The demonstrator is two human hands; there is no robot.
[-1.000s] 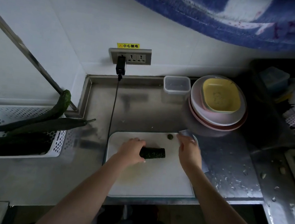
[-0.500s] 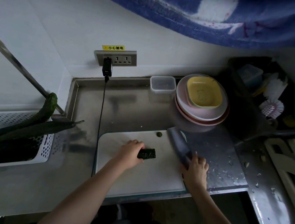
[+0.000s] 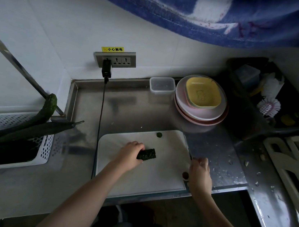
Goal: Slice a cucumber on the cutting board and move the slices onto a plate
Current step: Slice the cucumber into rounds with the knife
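Since half a second ago, knife turned edge-on, blade now a thin line along the cutting board's right edge. Right hand curled round its handle. Left hand still gripping the stubby dark cucumber piece mid-board. Small cut end near the far edge. Steel counter; stacked plates behind; whole cucumbers in a white basket at left.

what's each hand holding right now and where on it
The left hand grips the cucumber piece by its left end, on the cutting board. The right hand grips the knife at its handle, blade edge-on.
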